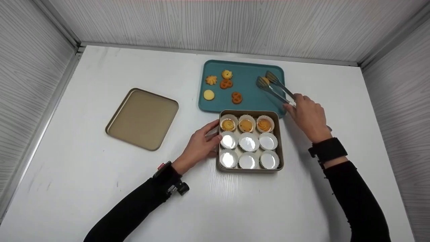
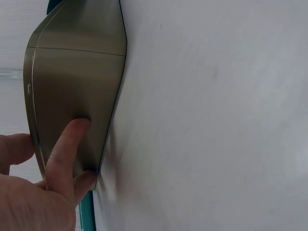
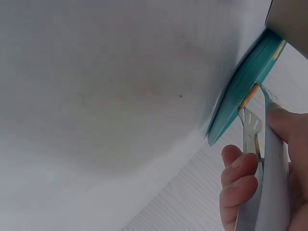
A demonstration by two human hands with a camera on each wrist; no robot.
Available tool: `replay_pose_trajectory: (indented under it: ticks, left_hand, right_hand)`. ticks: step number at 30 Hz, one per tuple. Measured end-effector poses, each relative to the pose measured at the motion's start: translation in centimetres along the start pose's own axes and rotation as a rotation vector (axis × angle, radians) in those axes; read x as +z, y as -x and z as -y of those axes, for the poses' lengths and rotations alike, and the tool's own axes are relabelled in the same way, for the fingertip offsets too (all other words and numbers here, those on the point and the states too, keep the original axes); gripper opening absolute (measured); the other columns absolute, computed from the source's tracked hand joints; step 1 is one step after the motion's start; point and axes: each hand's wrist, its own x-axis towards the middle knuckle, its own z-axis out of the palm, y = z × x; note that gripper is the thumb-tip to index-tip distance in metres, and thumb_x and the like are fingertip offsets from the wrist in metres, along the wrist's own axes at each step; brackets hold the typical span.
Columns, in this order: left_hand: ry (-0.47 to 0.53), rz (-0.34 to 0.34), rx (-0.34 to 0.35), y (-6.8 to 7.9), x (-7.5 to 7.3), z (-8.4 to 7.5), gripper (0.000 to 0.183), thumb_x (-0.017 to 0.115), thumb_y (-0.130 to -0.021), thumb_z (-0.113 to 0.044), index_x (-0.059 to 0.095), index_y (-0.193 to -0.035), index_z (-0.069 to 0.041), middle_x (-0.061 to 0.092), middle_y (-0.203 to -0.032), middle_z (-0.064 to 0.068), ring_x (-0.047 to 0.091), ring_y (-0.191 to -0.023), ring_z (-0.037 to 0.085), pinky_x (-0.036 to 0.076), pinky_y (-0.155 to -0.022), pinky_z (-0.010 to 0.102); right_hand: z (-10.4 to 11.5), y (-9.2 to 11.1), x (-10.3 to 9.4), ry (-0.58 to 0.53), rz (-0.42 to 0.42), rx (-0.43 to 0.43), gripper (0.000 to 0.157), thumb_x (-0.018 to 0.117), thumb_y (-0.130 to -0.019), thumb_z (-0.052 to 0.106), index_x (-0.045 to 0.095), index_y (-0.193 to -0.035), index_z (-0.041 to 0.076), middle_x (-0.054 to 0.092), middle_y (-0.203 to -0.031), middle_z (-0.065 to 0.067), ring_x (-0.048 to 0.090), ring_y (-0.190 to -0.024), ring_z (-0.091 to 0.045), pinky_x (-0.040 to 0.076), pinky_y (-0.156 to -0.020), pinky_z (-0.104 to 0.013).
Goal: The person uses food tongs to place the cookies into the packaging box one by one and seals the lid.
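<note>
My right hand [image 1: 308, 116] grips metal serving tongs [image 1: 280, 90] with slotted ends. Those ends stand on both sides of a round cookie [image 1: 265, 80] at the right of the teal tray [image 1: 247, 97]; in the right wrist view the cookie [image 3: 249, 96] lies between the tips. With the thumb over the rim and fingers against the outer wall, my left hand [image 1: 201, 143] holds the left side of a square gold tin [image 1: 250, 170]. Inside the tin, rows of white paper cups stand; the far row holds cookies [image 1: 246, 125], and the other cups [image 1: 248, 142] are bare.
On the tray's left half lie pretzel-shaped cookies [image 1: 237, 97], a pale round cookie [image 1: 209, 94] and flower-shaped cookies [image 1: 211, 80]. The gold lid [image 1: 142, 119] lies on the white table [image 1: 84, 161], left of the tin. Grey panels [image 1: 215, 27] border the table.
</note>
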Motion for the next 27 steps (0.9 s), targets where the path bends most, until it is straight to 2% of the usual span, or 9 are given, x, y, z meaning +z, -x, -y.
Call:
replay_pose_trajectory:
  ticks: [7,13,19,27]
  left_hand:
    - [-0.004,-0.004,-0.017,0.0,0.0,0.0,0.062,0.063,-0.103,-0.009,0.039,-0.159,-0.002,0.040,-0.162,0.015,0.055,-0.136,0.036,0.049,-0.108,0.038]
    - [-0.010,-0.004,-0.012,0.0,0.0,-0.1,0.062,0.064,-0.102,-0.009,0.039,-0.159,-0.002,0.038,-0.163,0.015,0.054,-0.137,0.037,0.048,-0.109,0.037]
    - [-0.022,-0.012,-0.014,0.0,0.0,-0.1,0.062,0.064,-0.102,-0.009,0.040,-0.158,-0.003,0.039,-0.163,0.014,0.054,-0.136,0.036,0.048,-0.109,0.037]
    - [-0.023,-0.014,-0.016,0.1,0.0,-0.2,0.062,0.065,-0.102,-0.010,0.040,-0.158,-0.003,0.040,-0.162,0.014,0.054,-0.136,0.035,0.048,-0.110,0.038]
  right_hand:
    - [0.3,0.5,-0.8,-0.036,-0.012,-0.012,0.053,0.064,-0.104,0.038,0.060,-0.120,-0.012,0.063,-0.085,-0.029,0.064,-0.068,-0.047,0.052,-0.056,-0.063]
    - [0.3,0.9,-1.4,-0.117,0.005,0.001,0.053,0.064,-0.104,0.040,0.063,-0.121,-0.010,0.062,-0.083,-0.021,0.059,-0.069,-0.036,0.050,-0.057,-0.056]
    - [0.6,1.9,-2.2,-0.136,-0.027,-0.038,0.051,0.068,-0.102,0.037,0.064,-0.122,-0.010,0.064,-0.084,-0.019,0.055,-0.068,-0.031,0.050,-0.056,-0.052]
    - [1.5,3.8,-3.6,-0.163,-0.045,-0.084,0.049,0.069,-0.101,0.036,0.065,-0.122,-0.008,0.068,-0.091,-0.020,0.059,-0.069,-0.030,0.054,-0.058,-0.054]
